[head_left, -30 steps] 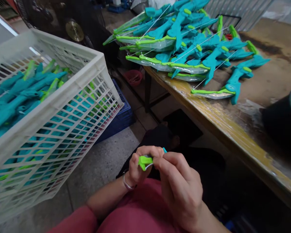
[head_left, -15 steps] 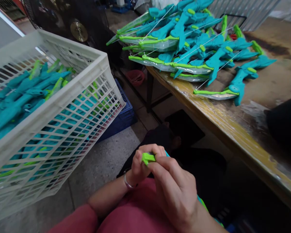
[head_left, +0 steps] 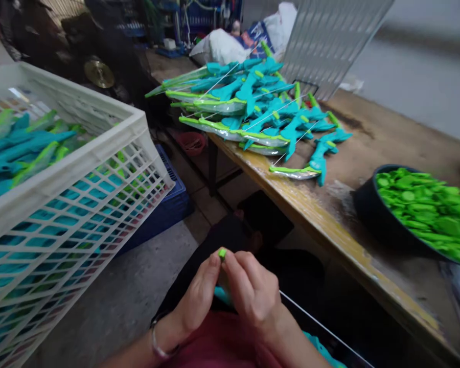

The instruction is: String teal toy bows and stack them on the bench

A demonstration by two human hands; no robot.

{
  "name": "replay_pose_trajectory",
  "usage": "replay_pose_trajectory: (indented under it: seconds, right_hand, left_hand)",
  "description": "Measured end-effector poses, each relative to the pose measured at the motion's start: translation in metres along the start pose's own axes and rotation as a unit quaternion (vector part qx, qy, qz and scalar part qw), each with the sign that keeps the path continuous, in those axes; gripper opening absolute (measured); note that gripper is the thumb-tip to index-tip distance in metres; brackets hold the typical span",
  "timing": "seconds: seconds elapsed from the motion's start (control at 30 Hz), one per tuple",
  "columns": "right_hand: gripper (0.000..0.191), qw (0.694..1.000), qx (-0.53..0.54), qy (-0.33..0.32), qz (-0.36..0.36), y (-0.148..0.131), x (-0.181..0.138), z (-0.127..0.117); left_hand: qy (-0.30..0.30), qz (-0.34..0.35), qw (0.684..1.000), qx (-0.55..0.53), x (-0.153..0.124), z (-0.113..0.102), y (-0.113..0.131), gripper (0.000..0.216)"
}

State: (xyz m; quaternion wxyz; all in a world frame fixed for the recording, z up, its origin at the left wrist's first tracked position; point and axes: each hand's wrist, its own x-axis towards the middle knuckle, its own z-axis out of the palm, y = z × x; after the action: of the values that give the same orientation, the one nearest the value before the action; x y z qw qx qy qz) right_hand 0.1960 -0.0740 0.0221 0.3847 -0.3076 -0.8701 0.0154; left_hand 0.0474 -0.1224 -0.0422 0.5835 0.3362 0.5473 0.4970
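My left hand and my right hand meet in front of my lap, fingers closed. A small bright green plastic piece pokes up between their fingertips, gripped from both sides. Most of it is hidden by the fingers. Below it, a bit of teal plastic shows between the hands. A white string runs from beside my right hand down to the lower right, near another teal part by my right forearm. Whether these belong to one toy bow I cannot tell.
Teal and green toy bows lie piled on the worktable ahead. On its right stands a black tub of green plastic pieces. A white crate of teal and green parts is at left, beside a blue crate.
The view has turned right, bringing the tub's green pieces into sight. My hands have tilted up together, and less of the green piece shows between the fingers.
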Motion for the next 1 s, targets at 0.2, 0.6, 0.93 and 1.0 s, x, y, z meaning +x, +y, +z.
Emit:
replay_pose_trajectory:
  seconds: [0.2, 0.6, 0.93, 1.0]
  right_hand:
    - [0.016, 0.998, -0.020, 0.049, 0.015, 0.012, 0.001, 0.009]
    - [0.020, 0.977, 0.126, 0.159, 0.071, -0.014, 0.026, -0.023]
    - [0.021, 0.896, 0.247, 0.161, 0.333, 0.030, 0.031, -0.023]
    - [0.018, 0.915, 0.253, 0.120, 0.290, 0.026, 0.025, -0.022]
  left_hand:
    - [0.051, 0.020, 0.998, 0.039, 0.002, 0.014, 0.011, 0.057]
    - [-0.012, 0.083, 0.996, 0.019, 0.041, 0.024, 0.020, 0.034]
    - [-0.111, 0.091, 0.988, -0.050, 0.024, 0.020, 0.046, 0.029]
    - [-0.089, 0.092, 0.991, -0.040, 0.022, 0.022, 0.049, 0.031]
